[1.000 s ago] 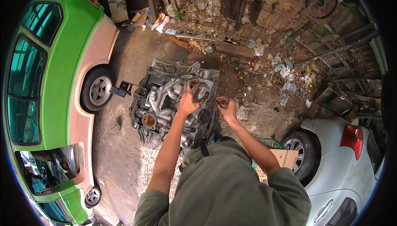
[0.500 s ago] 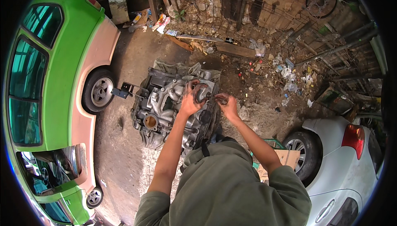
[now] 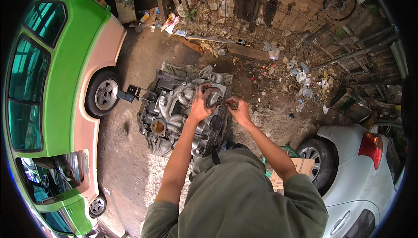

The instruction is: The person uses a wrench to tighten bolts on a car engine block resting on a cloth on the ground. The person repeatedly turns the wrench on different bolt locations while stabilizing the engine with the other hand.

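Note:
In front of me is a greasy grey metal engine (image 3: 167,96), with curved intake pipes and a round brass-coloured opening (image 3: 158,127) near its left end. My left hand (image 3: 201,104) is closed around a rounded silver metal part (image 3: 213,98) at the engine's right side, thumb and blackened fingers curled about it. Whether this part is fixed to the engine or held over it, I cannot tell. Close to its right side, my right hand (image 3: 238,111) has its fingers bent and pinched together. Whatever is between those dark fingertips is too small to make out.
A green and pink car (image 3: 82,55) stands on the left, a silver car (image 3: 348,164) at the lower right. A black bracket (image 3: 127,94) sticks out from the engine's left. Beside my right elbow are a green crate (image 3: 289,152) and cardboard (image 3: 302,166). Litter (image 3: 303,79) and a plank (image 3: 248,53) lie beyond.
My right fingertips have shifted very slightly left, toward the silver metal part. My left hand keeps its grip in the same place.

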Action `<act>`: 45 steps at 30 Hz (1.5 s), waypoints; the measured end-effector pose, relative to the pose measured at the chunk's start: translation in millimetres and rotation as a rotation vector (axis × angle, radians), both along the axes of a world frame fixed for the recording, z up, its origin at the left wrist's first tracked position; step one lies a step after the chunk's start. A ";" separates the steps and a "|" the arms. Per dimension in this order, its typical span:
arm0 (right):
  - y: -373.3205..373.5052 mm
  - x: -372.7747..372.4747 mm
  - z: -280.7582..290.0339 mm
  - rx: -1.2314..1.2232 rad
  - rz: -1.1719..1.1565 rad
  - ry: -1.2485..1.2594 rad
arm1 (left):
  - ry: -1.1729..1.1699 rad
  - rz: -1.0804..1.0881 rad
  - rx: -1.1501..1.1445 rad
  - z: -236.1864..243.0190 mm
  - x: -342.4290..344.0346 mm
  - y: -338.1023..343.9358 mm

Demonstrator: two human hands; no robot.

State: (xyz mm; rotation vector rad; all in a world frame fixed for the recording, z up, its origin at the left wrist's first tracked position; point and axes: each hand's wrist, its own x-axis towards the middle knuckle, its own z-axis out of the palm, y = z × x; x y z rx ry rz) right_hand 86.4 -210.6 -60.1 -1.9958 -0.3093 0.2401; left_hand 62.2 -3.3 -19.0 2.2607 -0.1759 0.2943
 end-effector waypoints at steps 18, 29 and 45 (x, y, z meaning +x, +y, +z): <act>-3.2 -37.5 -17.6 0.158 -0.172 0.348 | 0.005 0.006 0.056 -0.1 0.5 0.6; 1.7 -14.8 -4.6 -0.064 -0.138 -0.059 | -0.009 0.003 0.070 0.2 0.0 0.6; 5.7 -15.8 12.5 -0.053 -0.034 0.025 | 0.008 -0.005 0.014 -0.5 -0.5 0.2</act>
